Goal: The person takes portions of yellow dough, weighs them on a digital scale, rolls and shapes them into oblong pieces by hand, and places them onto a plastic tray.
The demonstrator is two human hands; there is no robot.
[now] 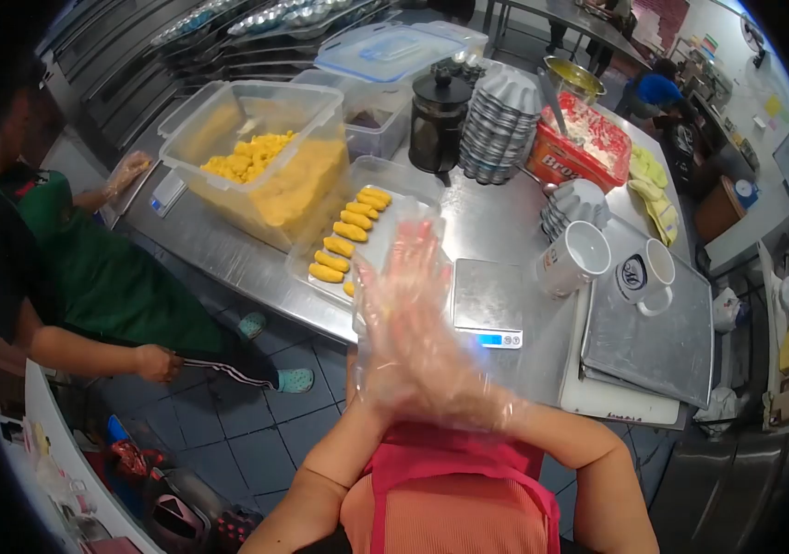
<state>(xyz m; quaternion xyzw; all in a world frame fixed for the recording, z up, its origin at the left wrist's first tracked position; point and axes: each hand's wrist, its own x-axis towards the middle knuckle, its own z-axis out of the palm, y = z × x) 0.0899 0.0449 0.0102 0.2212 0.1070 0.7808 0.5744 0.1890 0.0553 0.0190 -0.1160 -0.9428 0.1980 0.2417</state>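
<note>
My left hand (378,319) and my right hand (436,351), both in clear plastic gloves, are pressed palm to palm above the table's front edge. Their fingers point away from me and blur slightly. Anything between the palms is hidden. Just beyond and left of them is a tray (387,220) bearing a row of yellow dough rolls (349,232), partly covered by my hands. A digital kitchen scale (488,297) with a lit display lies right of my hands.
A big clear tub (311,175) of yellow dough stands at left, near a person in a green apron (103,245). Behind are a dark French press (436,120), stacked fluted tins (500,125) and a red tub (579,143). Mugs (576,258) and metal trays (653,323) stand at right.
</note>
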